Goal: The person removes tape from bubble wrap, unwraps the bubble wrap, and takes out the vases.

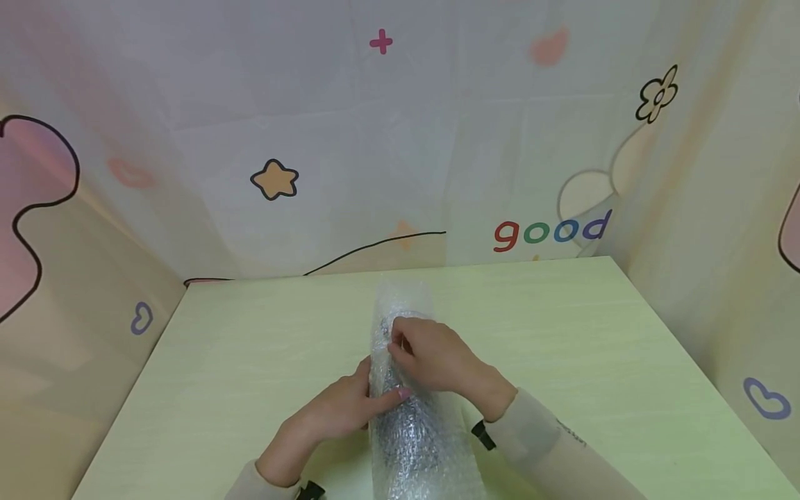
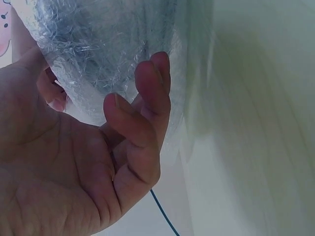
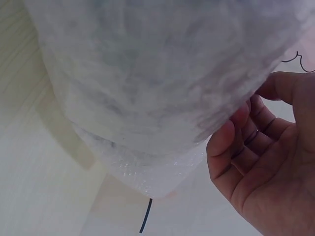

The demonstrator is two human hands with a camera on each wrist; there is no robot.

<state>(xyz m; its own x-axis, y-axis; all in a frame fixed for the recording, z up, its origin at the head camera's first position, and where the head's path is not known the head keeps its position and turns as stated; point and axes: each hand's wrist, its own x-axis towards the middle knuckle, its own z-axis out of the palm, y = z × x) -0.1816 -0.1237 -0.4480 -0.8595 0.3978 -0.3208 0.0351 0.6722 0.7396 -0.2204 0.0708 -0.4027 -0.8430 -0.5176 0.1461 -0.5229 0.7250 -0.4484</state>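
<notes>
One bubble-wrapped package (image 1: 409,434), long axis 6 to 12 o'clock over the middle of the table (image 1: 250,361) — left hand (image 1: 340,410) grips it from 9, thumb on top; right hand (image 1: 437,354) at 1, fingers curled at the wrap, whether pinching I cannot tell. Probably best done with left thumb firm but not crushing, right fingertips kept low and light against tearing. Count: one package, two hands, one table; on the backdrop (image 1: 437,139), one black-outlined orange star (image 1: 275,180) at 11, one "good" (image 1: 555,231) between 1 and 2.

One left hand (image 1: 340,410), one right hand (image 1: 440,355), two sleeves (image 1: 556,437), one bubble-wrapped package (image 1: 409,434), one table (image 1: 594,354), two purple heart outlines (image 1: 755,401).
</notes>
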